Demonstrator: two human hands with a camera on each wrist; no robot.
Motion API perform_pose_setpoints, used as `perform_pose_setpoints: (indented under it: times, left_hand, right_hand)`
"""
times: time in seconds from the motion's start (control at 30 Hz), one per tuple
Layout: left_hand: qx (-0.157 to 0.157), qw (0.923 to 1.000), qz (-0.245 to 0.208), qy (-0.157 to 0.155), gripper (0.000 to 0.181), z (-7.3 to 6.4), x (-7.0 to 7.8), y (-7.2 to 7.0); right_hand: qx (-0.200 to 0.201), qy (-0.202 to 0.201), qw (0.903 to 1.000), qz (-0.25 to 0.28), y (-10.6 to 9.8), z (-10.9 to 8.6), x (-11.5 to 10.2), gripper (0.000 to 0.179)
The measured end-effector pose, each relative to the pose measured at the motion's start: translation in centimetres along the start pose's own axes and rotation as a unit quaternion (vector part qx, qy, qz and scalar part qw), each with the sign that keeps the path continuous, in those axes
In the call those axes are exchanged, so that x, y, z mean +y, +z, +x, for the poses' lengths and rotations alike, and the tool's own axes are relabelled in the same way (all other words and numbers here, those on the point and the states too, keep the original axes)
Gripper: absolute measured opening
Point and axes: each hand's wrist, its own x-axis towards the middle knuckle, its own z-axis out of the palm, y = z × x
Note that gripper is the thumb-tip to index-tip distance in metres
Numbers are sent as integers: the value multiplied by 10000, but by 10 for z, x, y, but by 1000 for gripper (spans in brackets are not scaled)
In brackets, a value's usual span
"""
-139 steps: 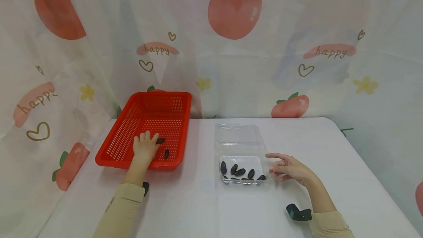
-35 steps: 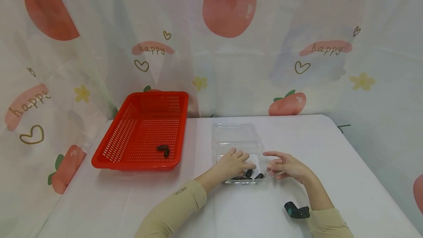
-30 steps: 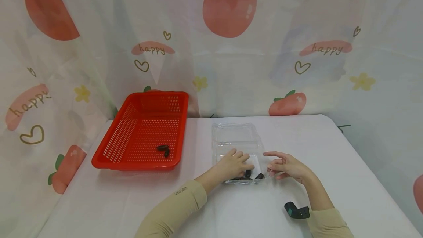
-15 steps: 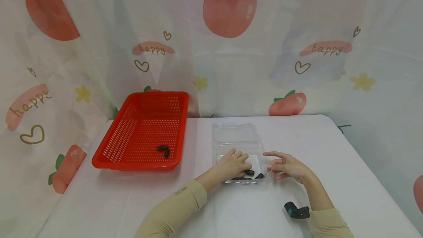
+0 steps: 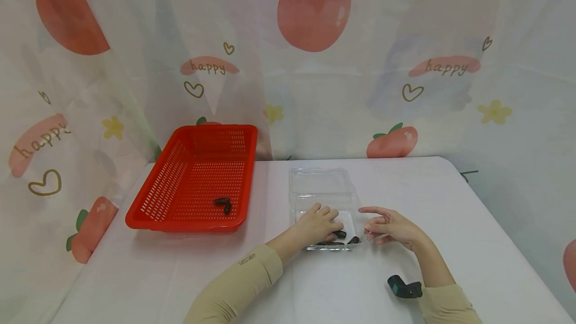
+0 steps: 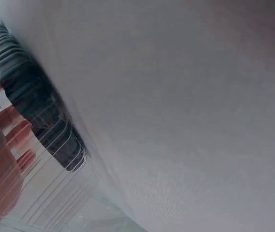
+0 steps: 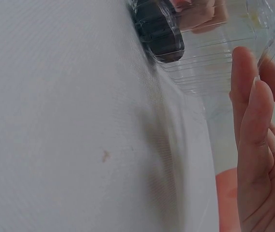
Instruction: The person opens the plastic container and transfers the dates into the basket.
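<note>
While resting left hand [image 5: 317, 225] inside clear, ridged plastic box [image 5: 326, 195], with dark oval pieces [image 5: 341, 234] just beside its fingertips, cannot tell whether gripping; holds right hand [image 5: 392, 226] just outside with relaxed fingers.

- Head view: looks forward and down from above and behind the fingers [image 5: 377, 210], far enough back to hold the whole basket [image 5: 182, 225] and box [image 5: 320, 180].
- Left wrist view: low, tilted and very near the table [image 6: 190, 121], facing the box wall in front of the left hand [image 5: 315, 225].
- Right wrist view: low, tilted, close beside the right hand [image 5: 392, 229], facing past its fingertips to the box.
- All three share the box.
</note>
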Motion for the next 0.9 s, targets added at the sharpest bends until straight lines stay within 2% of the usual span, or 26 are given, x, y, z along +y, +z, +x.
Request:
perform_pose_setpoints:
  times: [0.23,0.3,0.4,0.67,0.9]
  left_hand:
    - [29,9988,-424,-232,29,1,-5,-4]
    - [-55,9980,-519,-343,30,0,-9,-5]
    - [-22,9968,-580,-557,29,-3,-15,-7]
    - [419,9913,-363,-1194,24,-19,-35,-17]
    - [896,9785,-364,-1824,19,-40,-54,-34]
  right_hand:
    - [29,25,10000,-26,1,0,0,60]
    - [25,27,10000,-36,1,0,0,60]
    - [14,35,10000,-35,1,0,0,60]
    - [68,23,9999,-91,1,-1,-1,58]
    - [100,18,9999,-88,1,-2,-1,57]
